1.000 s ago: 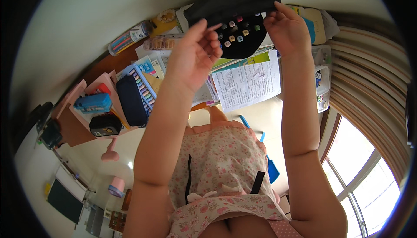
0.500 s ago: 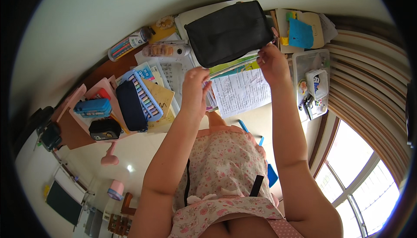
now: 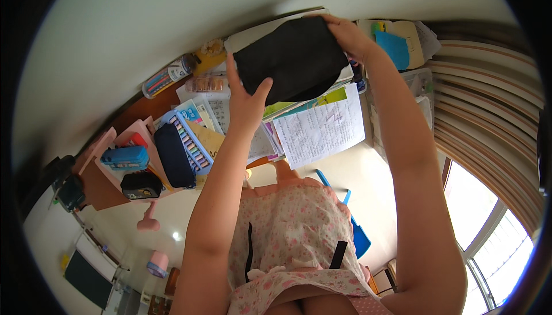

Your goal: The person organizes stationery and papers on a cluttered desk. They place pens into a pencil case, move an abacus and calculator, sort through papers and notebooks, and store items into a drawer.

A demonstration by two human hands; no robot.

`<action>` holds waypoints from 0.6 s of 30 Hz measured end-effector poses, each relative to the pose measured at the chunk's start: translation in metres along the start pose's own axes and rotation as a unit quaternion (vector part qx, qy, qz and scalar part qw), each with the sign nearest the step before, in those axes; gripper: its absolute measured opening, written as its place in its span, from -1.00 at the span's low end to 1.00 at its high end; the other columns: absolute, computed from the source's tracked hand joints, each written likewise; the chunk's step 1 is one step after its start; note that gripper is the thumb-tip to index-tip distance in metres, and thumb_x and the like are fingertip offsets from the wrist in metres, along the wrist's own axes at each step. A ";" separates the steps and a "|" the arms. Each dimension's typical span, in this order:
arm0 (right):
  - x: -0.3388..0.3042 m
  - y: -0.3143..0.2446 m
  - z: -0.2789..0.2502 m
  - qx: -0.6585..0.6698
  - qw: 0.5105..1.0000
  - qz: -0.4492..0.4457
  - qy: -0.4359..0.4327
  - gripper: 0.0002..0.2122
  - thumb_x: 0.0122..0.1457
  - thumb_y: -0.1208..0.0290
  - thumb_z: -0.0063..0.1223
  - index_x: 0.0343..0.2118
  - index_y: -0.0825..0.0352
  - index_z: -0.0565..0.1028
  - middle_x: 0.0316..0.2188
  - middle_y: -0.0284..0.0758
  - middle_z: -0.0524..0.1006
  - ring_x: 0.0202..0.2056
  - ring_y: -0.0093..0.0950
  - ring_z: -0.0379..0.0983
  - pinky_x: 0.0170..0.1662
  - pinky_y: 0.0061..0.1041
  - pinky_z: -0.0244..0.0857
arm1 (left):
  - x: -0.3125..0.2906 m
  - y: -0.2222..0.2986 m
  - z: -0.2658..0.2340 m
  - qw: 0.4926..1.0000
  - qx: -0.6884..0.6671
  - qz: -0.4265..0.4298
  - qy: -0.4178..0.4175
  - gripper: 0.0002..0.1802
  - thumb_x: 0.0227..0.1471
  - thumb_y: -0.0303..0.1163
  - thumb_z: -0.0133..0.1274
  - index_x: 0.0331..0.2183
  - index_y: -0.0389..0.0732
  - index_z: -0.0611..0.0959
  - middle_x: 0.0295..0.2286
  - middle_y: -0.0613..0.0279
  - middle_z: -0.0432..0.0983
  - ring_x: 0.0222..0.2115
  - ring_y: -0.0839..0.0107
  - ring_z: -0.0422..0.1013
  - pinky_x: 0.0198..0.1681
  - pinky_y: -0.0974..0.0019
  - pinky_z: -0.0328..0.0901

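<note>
A black rectangular fabric case point(image 3: 293, 59) rests on or just above a stack of books and papers at the back of the desk. My left hand point(image 3: 246, 105) grips its left side, thumb across the front and fingers along the edge. At its upper right corner is my right hand point(image 3: 348, 38), closed around the edge with the fingertips partly hidden behind. Below the case, a sheet of printed paper point(image 3: 322, 128) hangs out of the stack towards me, beside green-edged books point(image 3: 333, 98).
To the left lie a dark blue pencil case point(image 3: 174, 155), a blue tray of small tubes point(image 3: 192, 145) and a pink organizer point(image 3: 118, 126) with more cases. A clear bottle of coloured pens point(image 3: 169, 76) stands near the wall. At right are a blue paper point(image 3: 393, 50) and a clear bin point(image 3: 422, 82).
My right hand has moved up from the case's lower right corner to its upper right. My left hand has shifted up from the papers onto the case's left side. The case has tilted slightly.
</note>
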State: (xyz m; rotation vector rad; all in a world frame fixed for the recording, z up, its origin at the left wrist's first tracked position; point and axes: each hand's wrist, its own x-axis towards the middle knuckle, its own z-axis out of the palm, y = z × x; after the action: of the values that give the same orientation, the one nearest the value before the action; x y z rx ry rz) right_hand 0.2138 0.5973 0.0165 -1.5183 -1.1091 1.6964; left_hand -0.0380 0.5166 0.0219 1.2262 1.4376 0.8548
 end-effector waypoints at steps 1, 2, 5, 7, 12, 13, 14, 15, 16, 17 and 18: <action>0.000 0.000 0.008 -0.031 0.999 0.017 0.034 -0.69 0.18 0.44 -0.17 -0.01 0.21 0.46 -0.24 -0.40 0.52 -0.25 -0.59 0.40 -0.17 -0.63 0.27 | -0.005 0.002 -0.004 0.999 -0.045 -0.008 -0.005 -0.04 -0.08 -0.50 0.08 0.24 -0.12 -0.09 0.21 -0.11 -0.15 0.23 0.15 -0.10 0.24 0.21 -0.07; -0.011 0.000 0.007 -0.090 0.996 0.006 0.018 -0.69 0.18 0.47 -0.20 -0.02 0.20 0.45 -0.32 -0.40 0.50 -0.26 -0.60 0.38 -0.20 -0.67 0.26 | -0.005 0.004 -0.007 0.998 -0.056 -0.036 -0.014 -0.05 -0.10 -0.52 0.07 0.24 -0.12 -0.08 0.20 -0.11 -0.13 0.22 0.15 -0.10 0.23 0.21 -0.06; -0.036 0.008 0.007 -0.180 0.983 -0.036 0.028 -0.69 0.20 0.51 -0.16 0.02 0.21 0.41 -0.17 -0.38 0.47 -0.15 -0.54 0.38 -0.05 -0.55 0.27 | -0.002 0.014 -0.017 0.999 -0.005 -0.033 -0.007 -0.10 -0.18 -0.57 0.02 0.22 -0.09 0.08 0.18 -0.13 -0.05 0.20 0.05 -0.05 0.22 0.13 -0.04; -0.044 0.020 0.013 -0.162 0.980 -0.102 0.063 -0.68 0.18 0.56 -0.14 0.01 0.22 0.41 -0.21 -0.38 0.48 -0.17 -0.53 0.38 -0.07 -0.53 0.28 | 0.005 0.021 -0.015 0.966 0.198 0.166 0.009 -0.15 -0.18 -0.55 0.01 0.20 -0.07 0.15 0.17 -0.10 -0.03 0.19 -0.01 -0.04 0.22 0.05 -0.07; -0.027 0.036 0.012 -0.283 0.905 -0.236 0.213 -0.77 0.08 0.58 -0.05 -0.18 0.28 0.50 -0.32 -0.23 0.49 -0.31 -0.28 0.47 -0.22 -0.46 0.34 | 0.014 0.033 0.018 0.850 0.435 0.295 -0.023 -0.34 0.00 -0.16 -0.01 0.16 0.20 0.26 0.20 0.22 0.01 0.22 -0.01 -0.12 0.18 -0.31 -0.25; -0.024 0.037 0.011 -0.315 0.891 -0.209 0.251 -0.79 0.08 0.59 -0.05 -0.21 0.29 0.51 -0.31 -0.20 0.48 -0.30 -0.23 0.47 -0.21 -0.45 0.34 | 0.016 0.034 0.024 0.837 0.474 0.269 -0.047 -0.40 0.07 0.05 -0.10 0.16 0.30 0.25 0.21 0.29 -0.01 0.23 0.04 -0.16 0.17 -0.38 -0.33; -0.022 0.038 0.010 -0.348 0.875 -0.223 0.254 -0.81 0.07 0.59 -0.04 -0.24 0.30 0.51 -0.31 -0.20 0.48 -0.30 -0.21 0.46 -0.22 -0.43 0.35 | 0.017 0.033 0.026 0.824 0.503 0.257 -0.051 -0.41 0.09 0.08 -0.14 0.17 0.31 0.24 0.22 0.30 -0.02 0.23 0.05 -0.16 0.17 -0.38 -0.33; -0.021 0.038 0.010 -0.377 0.858 -0.233 0.260 -0.82 0.06 0.59 -0.04 -0.27 0.31 0.52 -0.32 -0.19 0.48 -0.30 -0.19 0.46 -0.23 -0.40 0.35 | 0.016 0.032 0.029 0.810 0.526 0.256 -0.050 -0.41 0.11 0.11 -0.18 0.17 0.32 0.23 0.22 0.32 -0.03 0.24 0.06 -0.16 0.17 -0.37 -0.33; -0.022 0.039 0.010 -0.405 0.839 -0.250 0.264 -0.84 0.06 0.59 -0.03 -0.29 0.32 0.52 -0.32 -0.19 0.47 -0.31 -0.16 0.45 -0.24 -0.38 0.36 | 0.016 0.030 0.031 0.792 0.559 0.238 -0.063 -0.42 0.12 0.14 -0.21 0.17 0.34 0.22 0.23 0.33 -0.04 0.24 0.06 -0.15 0.17 -0.37 -0.33; -0.024 0.040 0.010 -0.405 0.834 -0.258 0.270 -0.85 0.06 0.59 -0.02 -0.31 0.31 0.52 -0.34 -0.20 0.47 -0.32 -0.17 0.45 -0.26 -0.37 0.36 | 0.014 0.029 0.032 0.792 0.560 0.235 -0.059 -0.42 0.14 0.16 -0.27 0.18 0.33 0.21 0.23 0.33 -0.04 0.25 0.08 -0.17 0.17 -0.37 -0.35; -0.028 0.041 0.010 -0.405 0.828 -0.273 0.275 -0.86 0.05 0.58 -0.01 -0.32 0.31 0.52 -0.35 -0.21 0.47 -0.33 -0.18 0.45 -0.28 -0.35 0.36 | 0.013 0.028 0.032 0.794 0.555 0.241 -0.054 -0.42 0.14 0.16 -0.27 0.18 0.33 0.21 0.23 0.32 -0.04 0.25 0.08 -0.18 0.17 -0.37 -0.36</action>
State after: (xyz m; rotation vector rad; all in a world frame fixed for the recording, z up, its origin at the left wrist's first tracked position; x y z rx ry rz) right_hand 0.2123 0.5524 -0.0060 -1.7376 -1.7959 0.3187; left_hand 0.0008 0.5325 0.0378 2.5604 1.5676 0.1369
